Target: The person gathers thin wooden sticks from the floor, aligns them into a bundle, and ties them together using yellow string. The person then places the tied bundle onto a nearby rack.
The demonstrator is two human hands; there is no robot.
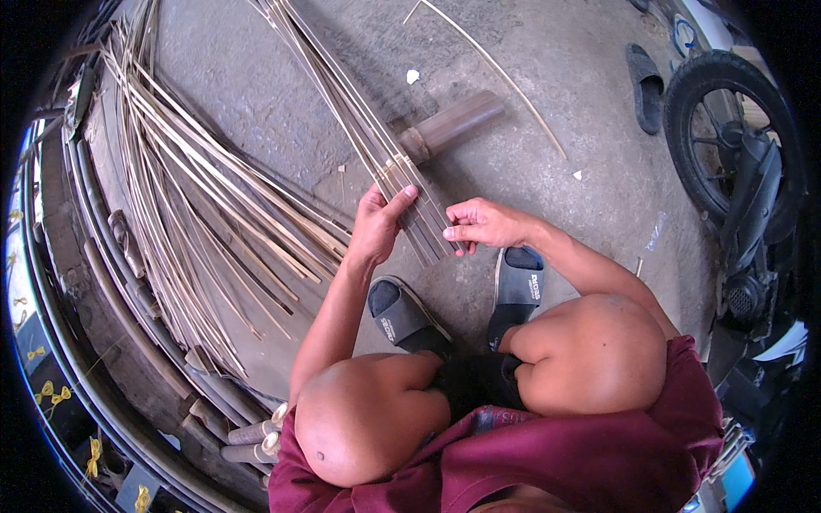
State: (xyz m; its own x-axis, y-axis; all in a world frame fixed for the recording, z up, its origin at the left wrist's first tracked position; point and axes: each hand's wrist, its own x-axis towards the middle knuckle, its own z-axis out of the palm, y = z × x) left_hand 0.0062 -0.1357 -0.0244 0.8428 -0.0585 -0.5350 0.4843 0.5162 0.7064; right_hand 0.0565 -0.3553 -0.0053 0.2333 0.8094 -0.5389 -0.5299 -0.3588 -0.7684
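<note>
A row of long, thin bamboo strips lies side by side in front of me, running away toward the top of the view. My left hand is closed around them, its thumb pressed on top. At their near right edge, my right hand pinches the end of a strip between thumb and fingers. Pale bands cross the strips just beyond my left thumb. Beneath them a thick brown bamboo tube rests crosswise on the floor; part of it is hidden.
A big pile of loose bamboo strips spreads over the concrete floor to my left, with poles beyond it. One curved strip lies ahead. At the right stand a motorbike wheel and a loose slipper. My slippered feet are close below my hands.
</note>
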